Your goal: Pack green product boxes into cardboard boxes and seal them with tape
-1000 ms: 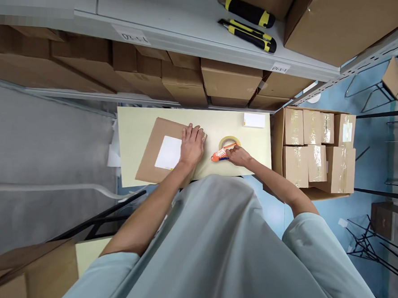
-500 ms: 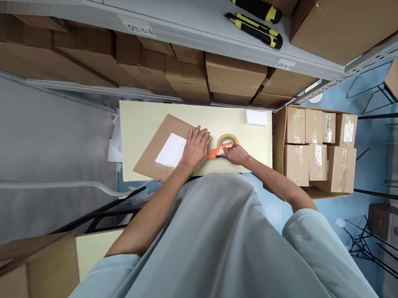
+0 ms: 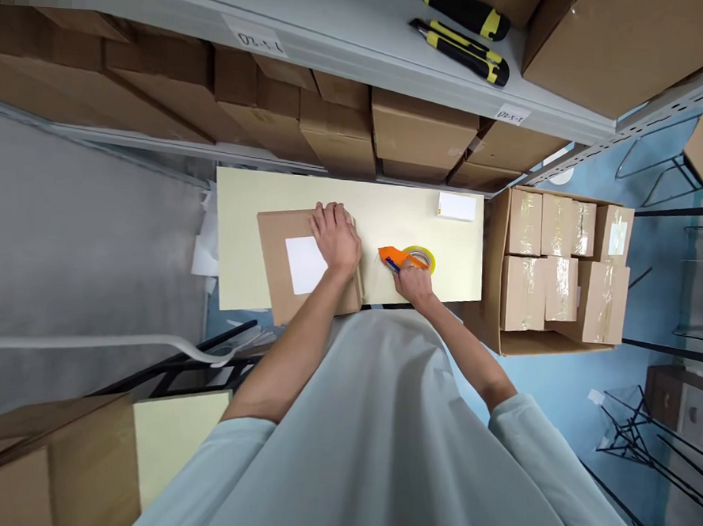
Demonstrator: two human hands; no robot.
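Note:
A flat cardboard box (image 3: 273,246) lies turned at an angle on the pale yellow tabletop (image 3: 247,209), with a white label (image 3: 304,266) on its upper face. Across the box's right part rests my left hand (image 3: 336,238), fingers stretched out over its far edge. My right hand (image 3: 414,283) is wrapped round an orange tape dispenser (image 3: 393,256) that carries a roll of yellowish tape (image 3: 425,254). The dispenser's front end points left, apart from the box. Part of its handle is hidden by my fingers.
A small white box (image 3: 456,207) lies at the table's far right. Beyond the table, a shelf (image 3: 352,53) holds cardboard boxes and two utility knives (image 3: 463,51). To the right stands a large open carton (image 3: 495,264) with several taped boxes inside.
The box has turned on the table under my left hand, which has shifted slightly left and away from me. My right hand and the tape dispenser have drawn away from the box's edge.

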